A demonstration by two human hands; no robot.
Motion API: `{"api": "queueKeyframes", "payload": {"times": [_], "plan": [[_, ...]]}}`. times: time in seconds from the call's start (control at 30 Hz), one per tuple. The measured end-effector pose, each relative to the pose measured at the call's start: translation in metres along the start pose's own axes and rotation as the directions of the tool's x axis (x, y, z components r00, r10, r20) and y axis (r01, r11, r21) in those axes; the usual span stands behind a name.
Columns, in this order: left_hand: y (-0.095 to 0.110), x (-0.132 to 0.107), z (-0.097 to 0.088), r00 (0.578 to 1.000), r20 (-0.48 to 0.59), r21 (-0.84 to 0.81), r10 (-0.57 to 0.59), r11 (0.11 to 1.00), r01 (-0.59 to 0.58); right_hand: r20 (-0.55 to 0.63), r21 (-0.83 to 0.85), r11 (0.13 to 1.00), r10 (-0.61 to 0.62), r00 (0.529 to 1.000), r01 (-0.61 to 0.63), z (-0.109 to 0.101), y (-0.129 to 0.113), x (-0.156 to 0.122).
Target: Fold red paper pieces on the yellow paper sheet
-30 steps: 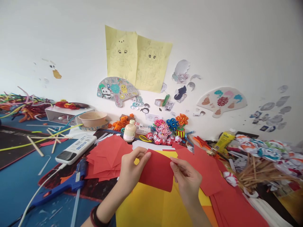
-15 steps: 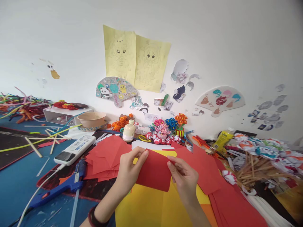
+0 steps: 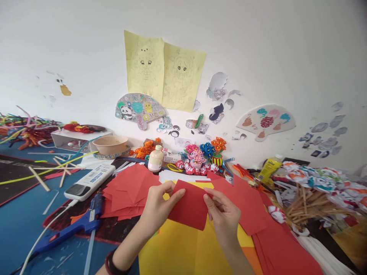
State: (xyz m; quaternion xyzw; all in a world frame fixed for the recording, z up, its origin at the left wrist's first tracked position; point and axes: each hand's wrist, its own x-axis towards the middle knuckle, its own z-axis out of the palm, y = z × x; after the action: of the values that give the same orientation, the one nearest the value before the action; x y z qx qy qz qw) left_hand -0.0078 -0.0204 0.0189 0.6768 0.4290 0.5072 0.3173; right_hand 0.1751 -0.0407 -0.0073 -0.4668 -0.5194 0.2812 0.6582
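A small rectangle of red paper (image 3: 189, 208) is held up between both hands, slightly tilted. My left hand (image 3: 160, 202) grips its left side, the thumb lying on the near face and the fingers behind. At its upper right edge, my right hand (image 3: 222, 208) pinches the paper between thumb and fingers. Beneath it lies a large yellow sheet (image 3: 172, 252) with a faint fold line. To the left is a loose pile of red paper pieces (image 3: 126, 191); more red sheets (image 3: 243, 206) spread out on the right.
A blue glue gun (image 3: 83, 225) and a white power strip (image 3: 91, 181) with a cable lie on the left. Behind the papers stand a cream bottle (image 3: 156, 158) and pipe-cleaner flowers (image 3: 196, 154). Bundled wooden sticks (image 3: 306, 202) and a yellow bottle (image 3: 269, 168) are at the right.
My left thumb has slid from the paper's top left corner inward and down onto its face, so the corner now shows. The right hand keeps nearly the same pinch.
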Motion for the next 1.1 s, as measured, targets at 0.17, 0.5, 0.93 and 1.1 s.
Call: {"api": "queueKeyframes", "payload": {"times": [0.17,0.5,0.93,1.1], "plan": [[0.0019,-0.0010,-0.0008,0.999,-0.044,0.060,0.032,0.998,-0.029,0.015,0.002,1.000,-0.002,1.000,0.002,0.0026,-0.0009,-0.0016],[-0.0020,0.0012,0.0004,0.999,-0.033,0.092,0.020,0.996,-0.016,0.017,0.045,0.999,-0.023,1.000,0.023,0.0083,-0.0047,-0.0052],[-0.0004,0.0023,0.0017,1.000,0.015,0.082,-0.008,0.997,0.006,0.012,0.038,0.999,0.005,1.000,-0.006,0.0070,-0.0042,-0.0020],[-0.0013,0.0038,-0.0004,1.000,0.020,0.092,0.001,0.996,-0.003,0.048,0.007,1.000,0.012,0.999,-0.012,0.0052,-0.0028,-0.0012]]}}
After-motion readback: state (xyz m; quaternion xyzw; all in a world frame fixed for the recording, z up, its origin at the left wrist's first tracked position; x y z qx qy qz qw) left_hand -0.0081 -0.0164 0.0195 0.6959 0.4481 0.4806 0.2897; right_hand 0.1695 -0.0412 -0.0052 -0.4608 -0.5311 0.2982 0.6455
